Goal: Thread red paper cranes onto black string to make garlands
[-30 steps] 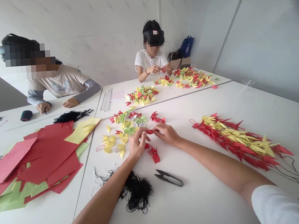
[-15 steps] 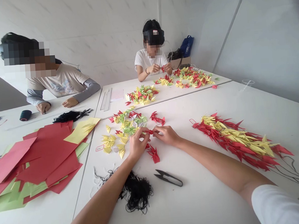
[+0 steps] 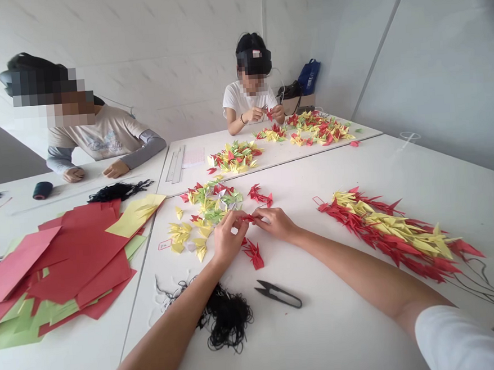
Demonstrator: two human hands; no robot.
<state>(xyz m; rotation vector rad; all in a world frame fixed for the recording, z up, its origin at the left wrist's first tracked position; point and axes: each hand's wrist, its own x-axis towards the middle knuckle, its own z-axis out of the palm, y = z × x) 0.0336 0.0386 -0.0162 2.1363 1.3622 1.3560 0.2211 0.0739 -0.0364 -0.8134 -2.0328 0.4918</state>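
both hands pinch a small red folded paper piece (image 3: 245,218) above the white table (image 3: 350,335), fingertips closed and hiding most of it. the left hand (image 3: 230,240) is just beside a heap of paper cranes (image 3: 210,205), the right hand (image 3: 275,223) near a red crane (image 3: 254,254). far back, a blue bag (image 3: 309,76) hides its contents.

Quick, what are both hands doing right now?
Left hand: closed, pinching a red paper crane.
Right hand: closed, pinching the same red paper crane.
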